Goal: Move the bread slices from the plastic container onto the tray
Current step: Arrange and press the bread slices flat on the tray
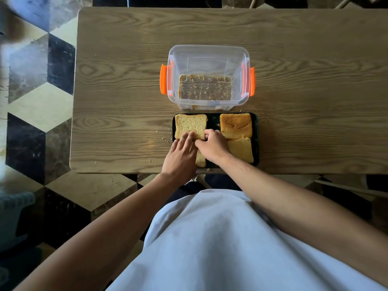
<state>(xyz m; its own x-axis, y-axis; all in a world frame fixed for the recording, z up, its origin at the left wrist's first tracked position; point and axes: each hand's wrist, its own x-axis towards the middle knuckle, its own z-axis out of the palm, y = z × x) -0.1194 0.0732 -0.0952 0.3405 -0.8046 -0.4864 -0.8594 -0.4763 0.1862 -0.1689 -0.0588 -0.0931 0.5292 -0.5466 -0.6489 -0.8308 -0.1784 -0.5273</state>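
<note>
A clear plastic container (209, 59) with orange latches stands mid-table; only crumbs lie on its bottom. Just in front of it a dark tray (255, 131) holds several bread slices. One slice (190, 124) lies at the tray's far left, a browner crust piece (235, 124) at the far right, another slice (241, 150) at the near right. A further slice (200, 159) shows partly under my hands at the near left. My left hand (180, 156) rests flat with its fingers on the far-left slice's near edge. My right hand (212, 147) pinches that same edge.
The tray sits close to the wooden table's (126, 101) near edge. Crumbs are scattered on the wood left of the tray. A tiled floor shows to the left, and chair legs lie beyond the table's far and right sides.
</note>
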